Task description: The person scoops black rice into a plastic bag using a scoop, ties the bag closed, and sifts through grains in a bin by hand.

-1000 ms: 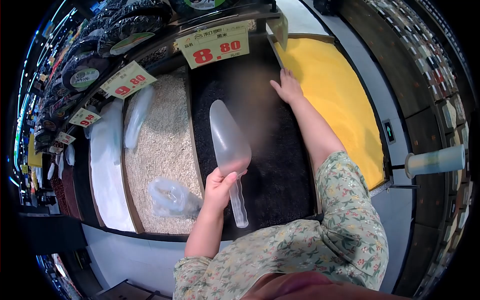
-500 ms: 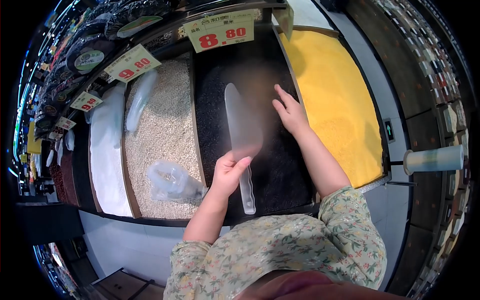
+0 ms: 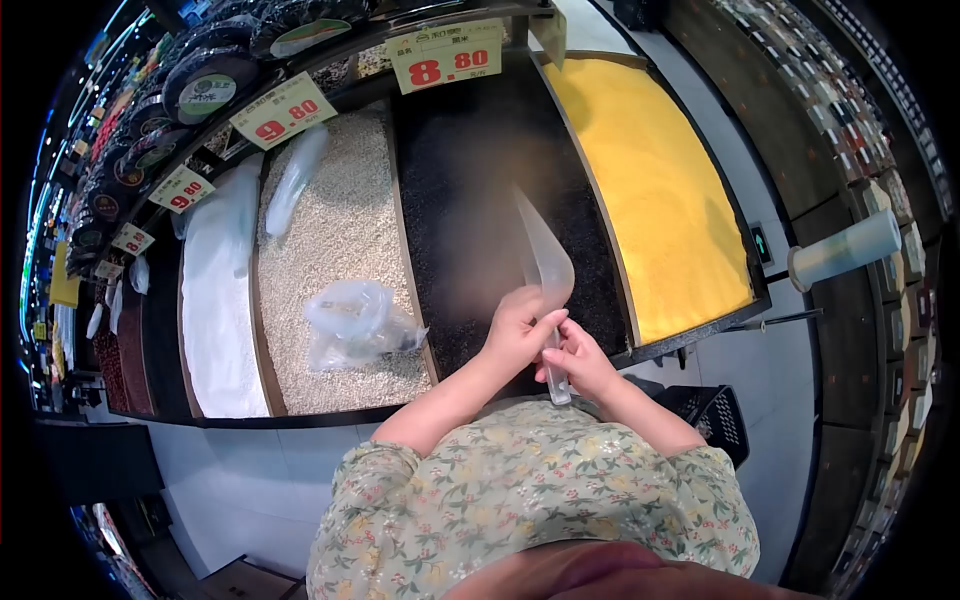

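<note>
A translucent plastic scoop (image 3: 548,262) points up and away from me over the near part of the black rice (image 3: 450,250). My left hand (image 3: 518,328) is closed around it where the blade meets the handle. Lower down, my right hand (image 3: 582,364) has its fingers closed on the handle, close beside the left thumb. No grain shows in the visible part of the blade. A hazy blur in the picture covers part of the black rice behind the scoop.
Left lies a bin of pale grain (image 3: 345,200) with a crumpled clear plastic bag (image 3: 350,315) on it. Yellow grain (image 3: 655,200) fills the bin at right. Price signs (image 3: 446,62) line the back. A bag roll (image 3: 845,250) and a black basket (image 3: 715,420) are at right.
The scoop has come nearer my body and to the right in my left hand. My right hand, earlier open above the black rice, has come down and taken hold of the handle.
</note>
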`<state>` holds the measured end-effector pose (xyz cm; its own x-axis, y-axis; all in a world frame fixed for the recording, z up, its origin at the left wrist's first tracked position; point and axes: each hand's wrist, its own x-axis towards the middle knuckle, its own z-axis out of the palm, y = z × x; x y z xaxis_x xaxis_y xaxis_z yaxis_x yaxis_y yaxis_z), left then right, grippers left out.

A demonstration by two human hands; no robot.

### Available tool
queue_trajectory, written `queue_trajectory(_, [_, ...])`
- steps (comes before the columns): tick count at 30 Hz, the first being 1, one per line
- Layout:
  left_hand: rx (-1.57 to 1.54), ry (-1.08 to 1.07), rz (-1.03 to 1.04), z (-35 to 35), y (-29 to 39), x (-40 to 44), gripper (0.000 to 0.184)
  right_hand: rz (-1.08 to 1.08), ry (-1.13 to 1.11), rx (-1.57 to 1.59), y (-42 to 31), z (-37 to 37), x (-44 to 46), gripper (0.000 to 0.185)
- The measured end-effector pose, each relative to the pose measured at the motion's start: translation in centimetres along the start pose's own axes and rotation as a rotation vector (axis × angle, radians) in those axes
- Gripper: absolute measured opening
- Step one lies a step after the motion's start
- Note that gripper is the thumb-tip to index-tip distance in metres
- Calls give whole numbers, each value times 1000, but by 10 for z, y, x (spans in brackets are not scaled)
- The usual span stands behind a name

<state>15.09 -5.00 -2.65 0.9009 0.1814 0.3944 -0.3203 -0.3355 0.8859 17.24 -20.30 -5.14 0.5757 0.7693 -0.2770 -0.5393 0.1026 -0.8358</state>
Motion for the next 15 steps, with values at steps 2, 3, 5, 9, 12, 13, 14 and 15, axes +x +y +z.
queue_trajectory(2, [97,-19,31,-4,-8,-11,19,7,8,7,6,6,-5,48])
queue_trajectory(3, [194,-52,56,-8,-6,-13,22,11,25,25,6,8,-7,46])
queue_trajectory(5, [226,-128,13,-27,-1,-18,28,0,59,3,-1,14,-9,45])
queue_trajectory(9, [352,125,157,-69,6,-45,31,-26,141,-43,-11,16,-11,48])
queue_trajectory(12, [368,223,51,-103,-5,-82,27,-53,210,-171,-22,15,-8,54])
queue_trajectory(13, [357,260,-7,-112,-13,-98,25,-52,232,-210,-26,15,-6,54])
queue_trajectory(14, [355,305,-52,-119,-19,-114,22,-60,255,-200,-27,15,-3,55])
queue_trajectory(15, [356,312,-59,-127,-23,-129,22,-59,284,-213,-27,13,0,54])
